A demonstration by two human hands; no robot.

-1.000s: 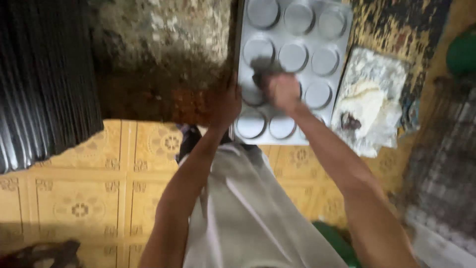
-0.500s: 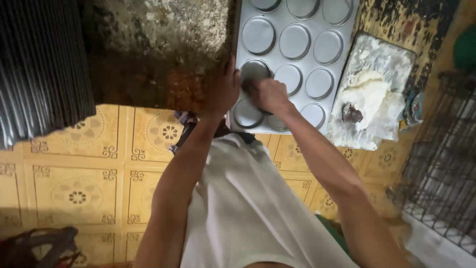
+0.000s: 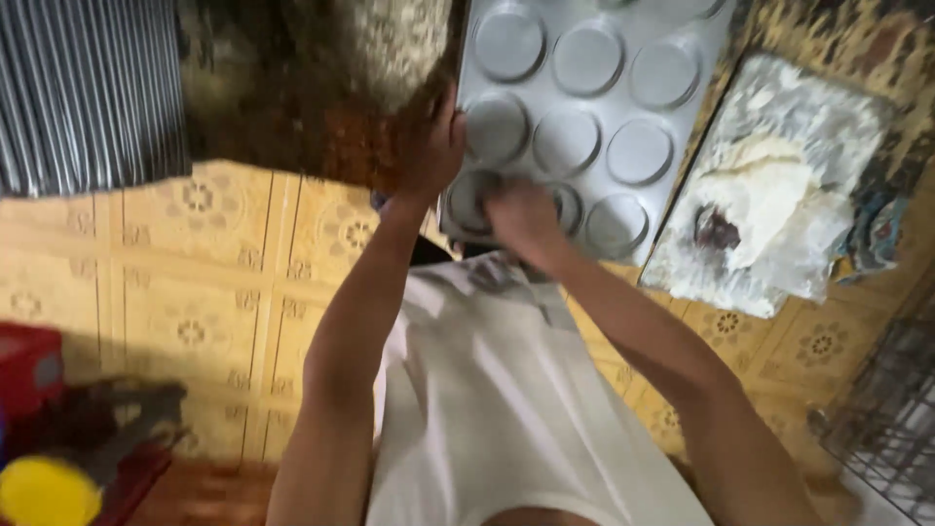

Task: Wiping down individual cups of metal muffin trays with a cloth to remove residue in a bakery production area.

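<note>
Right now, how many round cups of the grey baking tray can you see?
9 show on the baking tray: three in the far row, three in the middle row, three nearest, partly under the left hand and right hand. More may lie beyond the frame's top edge.

A grey tray [image 3: 623, 107] is lying on a mottled brown counter [image 3: 292, 88], above yellow floral-patterned tiles [image 3: 195, 282], beside white dough [image 3: 769, 209].

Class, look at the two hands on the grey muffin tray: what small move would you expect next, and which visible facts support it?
Probably the right hand shifts to the neighbouring cup. It presses into a near-row cup of the muffin tray, the left hand steadies the tray's edge, and the other cups look bare.
</note>
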